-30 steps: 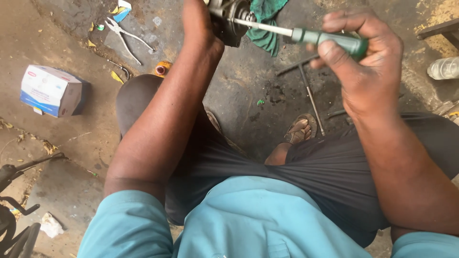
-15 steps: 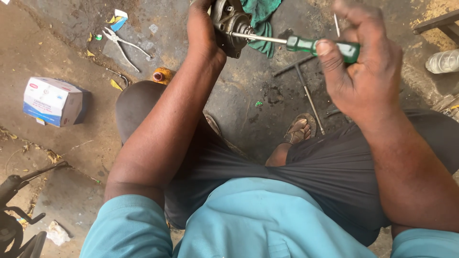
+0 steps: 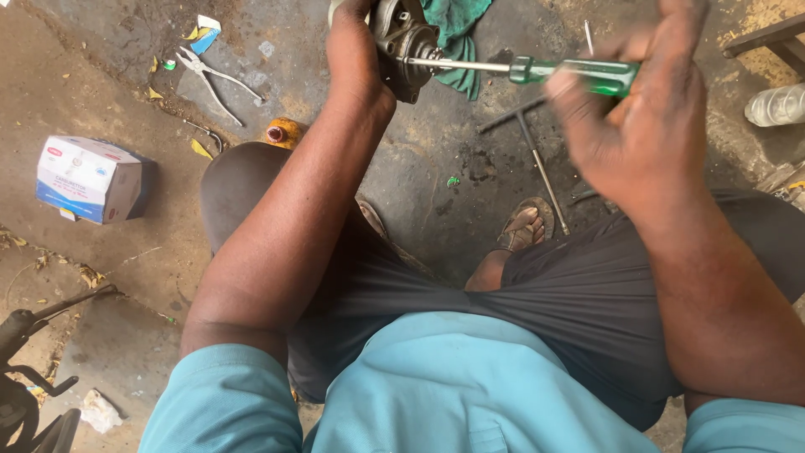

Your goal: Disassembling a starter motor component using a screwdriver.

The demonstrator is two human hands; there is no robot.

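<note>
My left hand [image 3: 356, 46] grips a grey metal engine part [image 3: 402, 42] and holds it up near the top edge of the view. My right hand [image 3: 641, 109] is closed around the green handle of a screwdriver [image 3: 537, 69]. The screwdriver's steel shaft runs left and its tip sits against the metal part. A green rag [image 3: 457, 33] lies on the ground right behind the part. My fingers on the handle look blurred.
On the stained concrete lie pliers [image 3: 214, 80], a small cardboard box [image 3: 92, 178], a T-shaped metal wrench [image 3: 537, 155], a plastic bottle [image 3: 776, 105] and an orange-capped object [image 3: 283, 132]. My sandalled foot [image 3: 524, 226] rests below the wrench. A dark machine part [image 3: 25, 377] pokes in bottom left.
The view has shifted slightly downward, so the part and screwdriver sit a little lower in the frame. My right hand has turned on the handle, with fingers shifted and blurred.
</note>
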